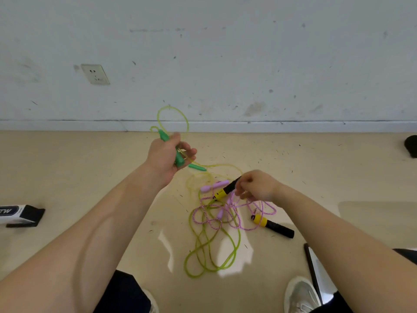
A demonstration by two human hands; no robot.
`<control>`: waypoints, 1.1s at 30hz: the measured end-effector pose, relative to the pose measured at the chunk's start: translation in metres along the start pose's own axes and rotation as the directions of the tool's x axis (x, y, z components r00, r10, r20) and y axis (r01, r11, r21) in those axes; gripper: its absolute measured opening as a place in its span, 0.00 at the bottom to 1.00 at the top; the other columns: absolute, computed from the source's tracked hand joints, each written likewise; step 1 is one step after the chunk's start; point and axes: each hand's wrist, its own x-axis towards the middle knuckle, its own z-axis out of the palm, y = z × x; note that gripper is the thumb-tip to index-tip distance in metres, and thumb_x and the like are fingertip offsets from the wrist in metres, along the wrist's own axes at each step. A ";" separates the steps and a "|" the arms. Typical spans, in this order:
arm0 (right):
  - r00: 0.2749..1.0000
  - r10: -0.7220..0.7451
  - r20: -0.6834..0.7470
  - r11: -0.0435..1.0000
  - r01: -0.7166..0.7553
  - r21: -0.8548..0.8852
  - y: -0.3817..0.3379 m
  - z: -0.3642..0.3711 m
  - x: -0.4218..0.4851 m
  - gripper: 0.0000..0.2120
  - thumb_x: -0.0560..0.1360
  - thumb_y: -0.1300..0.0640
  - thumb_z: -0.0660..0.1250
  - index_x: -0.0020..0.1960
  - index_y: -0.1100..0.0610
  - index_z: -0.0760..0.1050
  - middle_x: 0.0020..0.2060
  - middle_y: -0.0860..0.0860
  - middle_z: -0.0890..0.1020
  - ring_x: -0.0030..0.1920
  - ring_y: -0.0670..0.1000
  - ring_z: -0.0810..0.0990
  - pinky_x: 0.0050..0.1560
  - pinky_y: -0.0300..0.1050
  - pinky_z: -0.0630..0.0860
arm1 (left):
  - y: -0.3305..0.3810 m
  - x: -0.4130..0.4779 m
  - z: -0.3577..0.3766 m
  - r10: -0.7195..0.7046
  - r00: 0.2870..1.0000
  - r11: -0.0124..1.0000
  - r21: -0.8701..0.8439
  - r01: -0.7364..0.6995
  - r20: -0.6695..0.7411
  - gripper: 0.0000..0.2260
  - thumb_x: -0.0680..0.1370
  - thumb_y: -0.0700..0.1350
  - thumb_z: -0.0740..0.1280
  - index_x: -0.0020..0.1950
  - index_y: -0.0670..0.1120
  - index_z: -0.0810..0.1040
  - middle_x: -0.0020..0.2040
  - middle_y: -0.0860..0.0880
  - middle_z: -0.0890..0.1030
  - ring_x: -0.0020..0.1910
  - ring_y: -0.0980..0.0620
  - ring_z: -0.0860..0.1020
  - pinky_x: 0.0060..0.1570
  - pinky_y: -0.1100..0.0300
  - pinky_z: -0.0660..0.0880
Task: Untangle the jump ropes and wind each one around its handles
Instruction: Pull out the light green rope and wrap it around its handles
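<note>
Sprawling across the floor (90, 177) just short of the wall, the tangle is lying in front of the person's feet. The yellow-green rope (234, 251) is looping widest, with the pink rope (203, 219) crossing over its upper part. The left hand (165, 154) is gripping one green handle (179, 158) held up off the floor, with a loop of yellow-green cord arching above it. The right hand (257, 187) is pinching the black end of a black-and-yellow handle (225, 190) just over the heap.

To do this well, the left grip should be drawing its line up slowly while the right is feeding its handle back through whichever loop is trapping it. Both hands tugging apart would probably tighten the crossings.

The second green handle (197, 167), the other black-and-yellow handle (274, 225) and a pink handle (214, 185) are lying loose.
</note>
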 end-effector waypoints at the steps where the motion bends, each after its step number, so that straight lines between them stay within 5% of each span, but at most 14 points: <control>1: 1.000 -0.002 0.008 0.985 0.001 0.172 -0.008 -0.002 -0.004 0.12 0.82 0.65 0.55 0.49 0.60 0.77 0.48 0.58 0.85 0.42 0.55 0.85 0.40 0.43 0.80 | -0.004 0.000 -0.001 0.008 1.000 0.995 0.097 -0.009 0.007 0.06 0.84 0.41 0.61 0.48 0.43 0.74 0.37 0.46 0.78 0.35 0.48 0.82 0.45 0.51 0.80; 6: 0.993 -0.115 0.007 0.715 0.078 0.695 -0.052 -0.012 -0.023 0.07 0.83 0.65 0.58 0.59 0.63 0.72 0.46 0.60 0.85 0.42 0.57 0.87 0.41 0.47 0.84 | -0.026 -0.004 0.002 0.002 0.986 0.893 0.443 -0.076 0.165 0.05 0.83 0.45 0.63 0.52 0.47 0.78 0.47 0.48 0.86 0.46 0.49 0.83 0.54 0.52 0.76; 11: 0.985 -0.169 -0.033 0.436 0.105 0.894 -0.074 -0.018 -0.036 0.07 0.83 0.66 0.57 0.58 0.64 0.71 0.43 0.59 0.86 0.43 0.57 0.87 0.43 0.46 0.85 | -0.040 -0.023 0.016 -0.128 0.895 0.898 0.433 -0.078 0.427 0.07 0.85 0.48 0.59 0.54 0.50 0.76 0.49 0.52 0.85 0.51 0.52 0.82 0.58 0.52 0.72; 16: 0.982 -0.100 -0.160 0.217 0.178 0.960 -0.069 -0.031 -0.034 0.06 0.84 0.66 0.56 0.56 0.66 0.71 0.42 0.59 0.85 0.42 0.57 0.87 0.40 0.46 0.84 | -0.044 -0.030 0.015 -0.164 0.846 0.824 0.542 -0.165 0.507 0.08 0.85 0.47 0.60 0.53 0.46 0.76 0.47 0.51 0.85 0.50 0.56 0.82 0.60 0.50 0.73; 18: 0.977 -0.064 -0.204 0.284 0.213 0.935 -0.065 -0.033 -0.031 0.08 0.84 0.61 0.57 0.55 0.65 0.73 0.46 0.60 0.84 0.43 0.57 0.87 0.40 0.46 0.84 | -0.042 -0.029 0.016 -0.119 0.869 0.810 0.553 -0.194 0.480 0.08 0.84 0.44 0.62 0.47 0.46 0.77 0.40 0.50 0.81 0.45 0.54 0.82 0.61 0.47 0.76; 21: 0.971 0.010 -0.237 0.643 0.175 0.745 -0.056 -0.028 -0.027 0.20 0.85 0.47 0.54 0.49 0.61 0.77 0.42 0.57 0.86 0.41 0.56 0.86 0.43 0.51 0.83 | -0.029 -0.029 0.020 -0.058 0.919 0.932 0.351 -0.090 0.391 0.08 0.84 0.43 0.61 0.47 0.45 0.74 0.35 0.49 0.75 0.37 0.49 0.83 0.47 0.46 0.82; 25: 0.986 -0.023 -0.164 0.902 0.092 0.422 -0.045 -0.011 -0.027 0.11 0.78 0.63 0.58 0.46 0.61 0.79 0.40 0.55 0.83 0.40 0.54 0.81 0.45 0.49 0.78 | -0.003 -0.030 0.020 -0.047 0.931 0.997 0.075 0.021 0.362 0.07 0.85 0.44 0.59 0.48 0.46 0.74 0.32 0.52 0.74 0.34 0.50 0.82 0.36 0.54 0.82; 28: 0.986 -0.169 -0.003 0.968 0.166 0.188 -0.042 0.004 -0.029 0.14 0.76 0.68 0.59 0.55 0.60 0.80 0.51 0.51 0.82 0.44 0.45 0.81 0.44 0.33 0.73 | 0.009 -0.030 0.018 -0.055 0.918 0.991 -0.088 0.097 0.393 0.08 0.84 0.46 0.59 0.47 0.48 0.74 0.31 0.54 0.73 0.33 0.53 0.81 0.35 0.57 0.80; 33: 0.964 -0.165 0.208 0.957 0.207 -0.203 -0.024 0.030 -0.012 0.09 0.79 0.56 0.64 0.55 0.53 0.82 0.55 0.49 0.83 0.57 0.49 0.80 0.60 0.43 0.74 | 0.020 -0.030 0.012 -0.047 0.905 0.955 -0.245 0.165 0.423 0.09 0.84 0.47 0.59 0.46 0.49 0.74 0.32 0.55 0.74 0.34 0.54 0.81 0.35 0.59 0.81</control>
